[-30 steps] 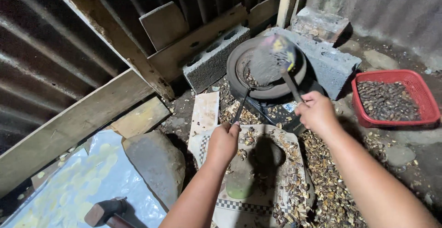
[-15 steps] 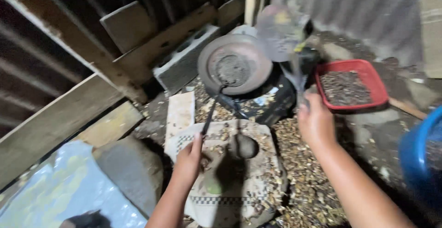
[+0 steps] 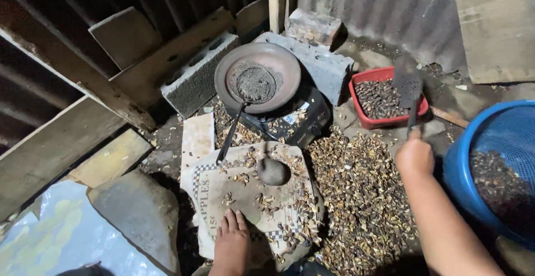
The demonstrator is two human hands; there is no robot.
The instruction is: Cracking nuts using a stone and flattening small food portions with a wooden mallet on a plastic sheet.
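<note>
The right hand point(image 3: 413, 156) is closed round the handle of a flat dark spatula point(image 3: 408, 86), whose long axis runs straight away from the person, blade uppermost. The blade hangs over the near right edge of the red tray point(image 3: 362, 114) of dark nuts, which sits on the floor just right of the grey concrete block point(image 3: 329, 67). The left hand point(image 3: 231, 237) lies flat, fingers together and gripping nothing, on the near edge of the printed sack point(image 3: 223, 198) spread on the floor. A rounded stone point(image 3: 273, 171) rests on the sack beyond it (shell pieces lie scattered all around). Farther off, the round pan point(image 3: 257, 78) sits on a black burner point(image 3: 304, 117), its long handle pointing back toward the left hand. A blue basket point(image 3: 490, 142) stands at the right edge, close beside the right forearm.
</note>
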